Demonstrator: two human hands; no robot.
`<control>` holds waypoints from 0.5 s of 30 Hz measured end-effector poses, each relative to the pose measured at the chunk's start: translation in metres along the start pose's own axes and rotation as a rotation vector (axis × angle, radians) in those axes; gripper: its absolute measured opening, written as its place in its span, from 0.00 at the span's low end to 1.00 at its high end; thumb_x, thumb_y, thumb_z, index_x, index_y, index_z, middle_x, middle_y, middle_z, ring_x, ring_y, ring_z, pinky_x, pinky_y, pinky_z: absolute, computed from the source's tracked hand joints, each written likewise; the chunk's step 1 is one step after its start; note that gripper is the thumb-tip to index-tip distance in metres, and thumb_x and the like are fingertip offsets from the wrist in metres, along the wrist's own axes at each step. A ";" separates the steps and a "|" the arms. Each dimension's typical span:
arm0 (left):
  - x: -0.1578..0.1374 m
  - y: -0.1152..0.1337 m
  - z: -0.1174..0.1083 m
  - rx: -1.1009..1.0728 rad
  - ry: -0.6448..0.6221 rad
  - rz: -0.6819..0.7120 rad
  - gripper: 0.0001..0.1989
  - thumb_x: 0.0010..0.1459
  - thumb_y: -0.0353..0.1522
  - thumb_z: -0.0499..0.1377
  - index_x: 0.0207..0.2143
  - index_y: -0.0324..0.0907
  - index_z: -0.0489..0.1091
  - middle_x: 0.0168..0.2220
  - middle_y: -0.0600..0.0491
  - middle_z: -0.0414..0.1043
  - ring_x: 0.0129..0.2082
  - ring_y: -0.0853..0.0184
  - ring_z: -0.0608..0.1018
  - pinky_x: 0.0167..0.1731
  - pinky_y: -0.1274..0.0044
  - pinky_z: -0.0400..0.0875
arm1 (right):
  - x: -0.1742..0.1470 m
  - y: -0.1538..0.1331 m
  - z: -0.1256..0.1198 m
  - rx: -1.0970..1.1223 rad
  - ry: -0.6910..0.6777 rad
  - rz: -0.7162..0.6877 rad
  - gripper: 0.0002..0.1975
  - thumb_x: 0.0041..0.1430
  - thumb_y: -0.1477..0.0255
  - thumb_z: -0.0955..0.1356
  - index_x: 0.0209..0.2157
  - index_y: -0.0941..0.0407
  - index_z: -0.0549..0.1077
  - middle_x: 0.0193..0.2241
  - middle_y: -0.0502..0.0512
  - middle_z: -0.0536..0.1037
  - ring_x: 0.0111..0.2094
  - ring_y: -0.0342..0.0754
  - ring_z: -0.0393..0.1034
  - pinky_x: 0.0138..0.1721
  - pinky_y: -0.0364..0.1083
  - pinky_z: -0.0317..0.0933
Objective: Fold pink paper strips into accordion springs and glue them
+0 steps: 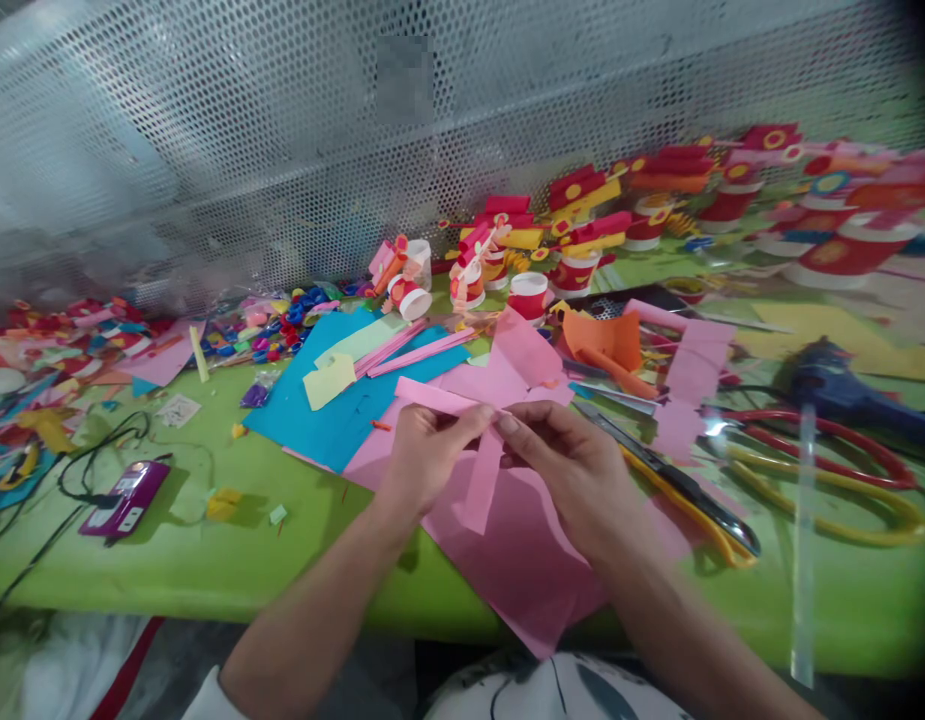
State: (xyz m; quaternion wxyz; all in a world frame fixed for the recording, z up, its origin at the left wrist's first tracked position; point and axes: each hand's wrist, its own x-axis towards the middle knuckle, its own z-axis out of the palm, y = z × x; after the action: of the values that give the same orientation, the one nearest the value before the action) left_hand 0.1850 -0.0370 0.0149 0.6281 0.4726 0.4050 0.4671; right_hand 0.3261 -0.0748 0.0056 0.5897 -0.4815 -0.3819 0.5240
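Note:
A pink paper strip (483,482) is pinched between my two hands, which meet over the middle of the table. My left hand (430,440) grips it between thumb and fingers, one end sticking out to the upper left. Thumb and fingertips of my right hand (563,455) press on the strip close to the left thumb, and another length hangs down between the hands. Below lie larger pink paper sheets (522,570). A blue sheet (297,410) with thin pink strips (424,352) on it is to the left. Beside my right hand rests a black and yellow cutter (676,490).
At right lie a blue glue gun (867,390) with a clear glue stick (805,560) and red and yellow scissors handles (859,525). Several decorated red paper cups (528,295) stand behind. A purple device (128,498) with cords sits left. A perforated metal panel (282,130) bounds the green table (244,575).

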 end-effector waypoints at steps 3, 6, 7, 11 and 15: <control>0.000 0.000 -0.002 0.054 -0.014 0.017 0.14 0.53 0.40 0.70 0.34 0.39 0.82 0.33 0.49 0.83 0.33 0.63 0.82 0.37 0.73 0.77 | 0.001 0.000 -0.001 0.018 0.020 0.014 0.13 0.50 0.60 0.78 0.31 0.55 0.80 0.28 0.51 0.80 0.30 0.44 0.73 0.34 0.44 0.72; 0.000 0.001 -0.005 0.104 -0.065 0.017 0.15 0.53 0.40 0.71 0.37 0.39 0.82 0.36 0.47 0.83 0.36 0.62 0.82 0.38 0.72 0.77 | 0.003 0.002 -0.002 0.049 0.060 0.003 0.13 0.50 0.59 0.78 0.30 0.53 0.81 0.28 0.52 0.80 0.30 0.46 0.74 0.35 0.46 0.73; 0.000 0.001 -0.005 0.116 -0.086 0.020 0.15 0.51 0.39 0.72 0.38 0.39 0.82 0.36 0.47 0.83 0.36 0.62 0.82 0.38 0.72 0.76 | 0.004 0.003 -0.003 0.052 0.072 -0.010 0.12 0.50 0.60 0.78 0.30 0.53 0.81 0.28 0.52 0.80 0.30 0.46 0.74 0.35 0.46 0.73; 0.000 0.002 -0.006 0.180 -0.098 0.064 0.13 0.51 0.37 0.72 0.37 0.39 0.83 0.36 0.48 0.83 0.35 0.61 0.82 0.37 0.72 0.76 | 0.005 0.004 -0.004 0.016 0.082 -0.062 0.09 0.50 0.62 0.79 0.29 0.51 0.81 0.26 0.51 0.78 0.28 0.45 0.72 0.33 0.46 0.72; 0.001 0.001 -0.006 0.165 -0.050 0.059 0.11 0.50 0.37 0.72 0.34 0.40 0.83 0.33 0.50 0.83 0.34 0.63 0.81 0.35 0.73 0.75 | 0.004 0.003 -0.003 -0.016 0.075 -0.080 0.10 0.50 0.62 0.78 0.30 0.52 0.81 0.27 0.51 0.79 0.29 0.46 0.73 0.34 0.46 0.72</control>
State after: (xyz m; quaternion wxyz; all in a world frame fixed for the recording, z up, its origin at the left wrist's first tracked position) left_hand 0.1792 -0.0351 0.0147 0.5829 0.5460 0.4121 0.4385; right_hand 0.3289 -0.0718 0.0013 0.6203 -0.4899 -0.3825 0.4784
